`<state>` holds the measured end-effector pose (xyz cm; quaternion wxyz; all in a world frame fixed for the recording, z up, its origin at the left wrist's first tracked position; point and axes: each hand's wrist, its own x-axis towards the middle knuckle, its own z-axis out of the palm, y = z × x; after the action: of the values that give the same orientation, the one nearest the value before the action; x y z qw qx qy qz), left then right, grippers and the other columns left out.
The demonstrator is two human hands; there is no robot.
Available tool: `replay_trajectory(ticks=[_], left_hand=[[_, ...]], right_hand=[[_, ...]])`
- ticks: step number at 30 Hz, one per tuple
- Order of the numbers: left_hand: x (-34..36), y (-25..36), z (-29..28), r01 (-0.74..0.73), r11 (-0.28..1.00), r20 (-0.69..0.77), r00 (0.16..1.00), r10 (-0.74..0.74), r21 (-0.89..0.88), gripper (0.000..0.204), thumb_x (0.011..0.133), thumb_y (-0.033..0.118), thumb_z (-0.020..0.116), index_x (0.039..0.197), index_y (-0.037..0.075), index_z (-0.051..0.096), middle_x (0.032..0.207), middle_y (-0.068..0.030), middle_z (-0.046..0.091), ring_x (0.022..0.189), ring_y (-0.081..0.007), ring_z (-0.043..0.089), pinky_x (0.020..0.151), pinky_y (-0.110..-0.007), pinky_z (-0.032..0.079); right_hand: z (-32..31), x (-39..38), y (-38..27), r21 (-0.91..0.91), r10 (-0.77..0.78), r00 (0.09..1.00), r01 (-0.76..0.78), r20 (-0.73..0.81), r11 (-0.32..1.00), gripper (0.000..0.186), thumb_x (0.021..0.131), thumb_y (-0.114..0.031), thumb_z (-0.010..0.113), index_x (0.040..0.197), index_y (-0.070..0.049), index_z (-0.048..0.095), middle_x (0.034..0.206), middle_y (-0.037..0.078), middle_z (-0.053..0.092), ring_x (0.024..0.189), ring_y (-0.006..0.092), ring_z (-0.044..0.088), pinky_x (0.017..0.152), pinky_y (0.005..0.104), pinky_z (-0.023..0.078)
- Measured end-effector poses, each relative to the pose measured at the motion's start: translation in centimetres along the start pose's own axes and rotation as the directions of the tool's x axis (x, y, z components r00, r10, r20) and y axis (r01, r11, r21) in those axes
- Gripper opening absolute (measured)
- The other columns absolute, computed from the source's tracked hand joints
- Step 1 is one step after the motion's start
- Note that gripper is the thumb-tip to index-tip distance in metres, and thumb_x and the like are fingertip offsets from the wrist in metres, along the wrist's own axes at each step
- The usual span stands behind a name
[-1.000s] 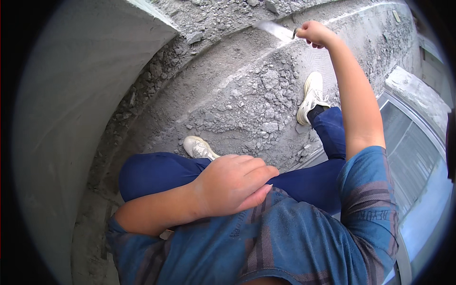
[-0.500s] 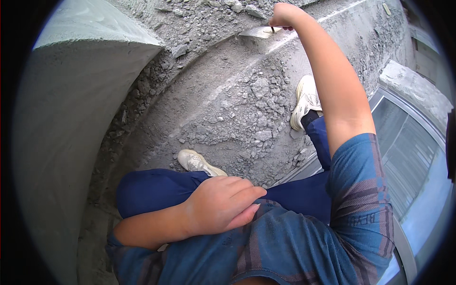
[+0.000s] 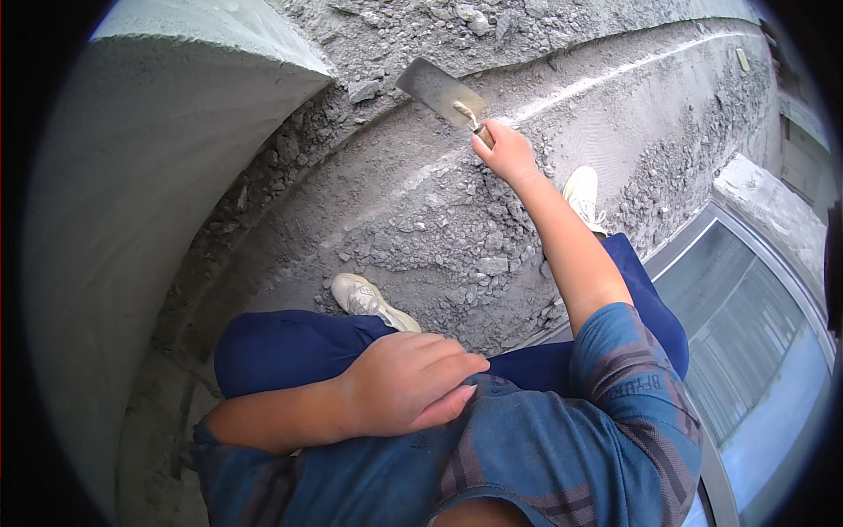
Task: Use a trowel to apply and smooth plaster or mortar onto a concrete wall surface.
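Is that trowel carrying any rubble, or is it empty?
Empty: the visible face of the trowel in the right hand looks flat and grey, with nothing heaped on it.

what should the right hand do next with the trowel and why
I'd probably bring the trowel back to the loose rubble: the right hand already grips it by the handle, the blade shows no load and points away from the rubble, and plenty of broken pieces lie between the shoes.

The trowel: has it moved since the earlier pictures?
Yes: the trowel has moved left, closer to the grey wall.
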<state>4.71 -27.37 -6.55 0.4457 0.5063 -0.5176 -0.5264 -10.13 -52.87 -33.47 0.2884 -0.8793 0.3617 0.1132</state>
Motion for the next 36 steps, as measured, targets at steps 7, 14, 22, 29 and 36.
replay_trajectory(ticks=[7,14,22,29,36], left_hand=[[-0.3,-0.8,0.8,0.053,0.998,0.031,0.998,-0.052,-0.020,0.027,0.081,0.017,0.068,0.104,0.003,0.065,0.085,-0.0088,0.064,0.073,-0.0254,0.064,0.064,-0.035,0.051],[0.3,-1.3,0.6,0.092,0.996,0.026,0.995,-0.092,-0.004,0.026,0.083,0.018,0.067,0.104,0.003,0.065,0.086,-0.0087,0.065,0.074,-0.0246,0.064,0.064,-0.035,0.051],[0.6,-1.1,1.3,0.127,0.991,-0.128,0.983,-0.131,-0.039,0.026,0.082,0.017,0.067,0.104,0.003,0.065,0.085,-0.0094,0.067,0.072,-0.0253,0.065,0.062,-0.035,0.052],[0.5,-0.8,2.7,0.200,0.978,-0.108,0.973,-0.205,-0.061,0.026,0.079,0.013,0.069,0.102,0.003,0.065,0.086,-0.0097,0.067,0.072,-0.0256,0.066,0.063,-0.035,0.052],[0.7,-0.9,2.2,0.166,0.986,-0.107,0.980,-0.169,-0.034,0.027,0.079,0.011,0.071,0.103,0.003,0.065,0.087,-0.0083,0.066,0.073,-0.0240,0.065,0.063,-0.033,0.051]], right_hand=[[7.6,3.1,-5.3,-0.118,-0.276,0.940,0.303,0.202,0.946,0.032,0.086,-0.031,0.067,0.098,-0.006,0.053,0.087,0.014,0.066,0.081,0.0329,0.067,0.070,0.0440,0.054],[4.2,8.9,-3.7,-0.294,-0.159,0.973,0.203,0.168,0.934,0.034,0.087,-0.033,0.067,0.096,-0.003,0.054,0.083,0.015,0.069,0.082,0.0328,0.069,0.071,0.0437,0.055],[-2.6,19.6,-0.9,-0.460,-0.112,0.994,0.106,0.013,0.882,0.036,0.088,-0.037,0.066,0.100,-0.004,0.059,0.093,0.016,0.071,0.091,0.0331,0.069,0.077,0.0443,0.055],[-9.6,26.4,-2.9,-0.237,-0.029,0.946,-0.051,-0.324,0.970,0.030,0.082,-0.034,0.069,0.092,-0.006,0.067,0.090,0.018,0.071,0.088,0.0338,0.069,0.076,0.0447,0.054],[-5.8,13.8,0.9,-0.072,-0.144,0.989,0.141,-0.043,0.987,0.055,0.090,-0.060,0.055,0.089,-0.005,0.056,0.083,0.019,0.066,0.081,0.0397,0.063,0.072,0.0473,0.048]])
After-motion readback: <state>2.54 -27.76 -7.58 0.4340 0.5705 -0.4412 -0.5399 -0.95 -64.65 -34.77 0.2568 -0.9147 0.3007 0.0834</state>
